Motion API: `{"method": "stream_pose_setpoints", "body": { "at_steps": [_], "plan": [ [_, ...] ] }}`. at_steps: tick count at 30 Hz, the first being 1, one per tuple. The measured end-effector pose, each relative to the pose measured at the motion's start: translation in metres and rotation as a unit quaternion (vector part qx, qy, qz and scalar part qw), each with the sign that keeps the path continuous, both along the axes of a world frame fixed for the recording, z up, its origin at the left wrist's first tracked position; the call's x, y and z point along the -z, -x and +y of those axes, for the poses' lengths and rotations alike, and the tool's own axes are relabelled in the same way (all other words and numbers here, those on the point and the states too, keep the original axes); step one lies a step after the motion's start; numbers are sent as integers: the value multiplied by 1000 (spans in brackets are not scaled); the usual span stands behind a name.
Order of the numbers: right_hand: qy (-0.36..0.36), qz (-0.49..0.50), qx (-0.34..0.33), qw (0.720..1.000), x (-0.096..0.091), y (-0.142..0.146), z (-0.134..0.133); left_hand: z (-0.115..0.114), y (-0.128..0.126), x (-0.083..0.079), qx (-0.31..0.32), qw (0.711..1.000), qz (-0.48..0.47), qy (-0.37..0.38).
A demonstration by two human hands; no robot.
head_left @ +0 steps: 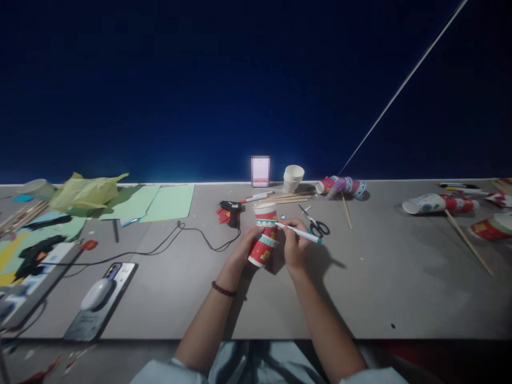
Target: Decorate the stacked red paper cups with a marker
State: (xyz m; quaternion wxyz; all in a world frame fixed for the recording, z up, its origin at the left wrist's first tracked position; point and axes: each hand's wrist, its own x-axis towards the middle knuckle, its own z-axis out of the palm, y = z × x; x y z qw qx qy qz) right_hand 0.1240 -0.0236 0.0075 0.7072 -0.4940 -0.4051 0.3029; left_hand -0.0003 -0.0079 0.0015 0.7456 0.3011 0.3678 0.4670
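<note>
My left hand (245,246) is wrapped round a stack of red patterned paper cups (264,236), held tilted above the grey table (384,277). My right hand (295,241) pinches a white marker with a teal cap (300,233), its tip touching the cups' side. Black-handled scissors (316,224) lie just behind my right hand. A black glue gun (232,211) rests to the left of the cups, its cord running left.
White cups (293,177), wooden sticks (285,198) and cup-and-stick pieces (341,186) lie at the back. More decorated cups (439,204) sit at the right. Green paper (160,202), a phone (104,294) and craft scraps fill the left side.
</note>
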Motion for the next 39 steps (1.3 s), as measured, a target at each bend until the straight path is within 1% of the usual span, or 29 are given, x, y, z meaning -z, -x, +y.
{"method": "stream_pose_setpoints", "body": {
  "at_steps": [4, 15, 22, 28, 31, 39],
  "plan": [
    [-6, 0, 8, 1000, 0, 0, 0, 0, 0, -1, 0, 1000, 0, -6],
    [6, -16, 24, 1000, -4, 1, 0, -1, -1, -2, -8, 1000, -1, 0],
    [-8, 21, 26, 999, 1, 1, 0, 0, 1, 0, 12, 1000, -8, 9],
    [-11, 37, 14, 999, 0, 1, 0, 1, 0, 1, 7, 1000, -15, 13],
    [-17, 25, 18, 999, -1, 1, -1, 1, 0, 2, 5, 1000, -13, 14],
    [-3, -32, 21, 999, -3, 1, -3, 0, -1, 3, 3, 1000, -16, 25]
  ]
}}
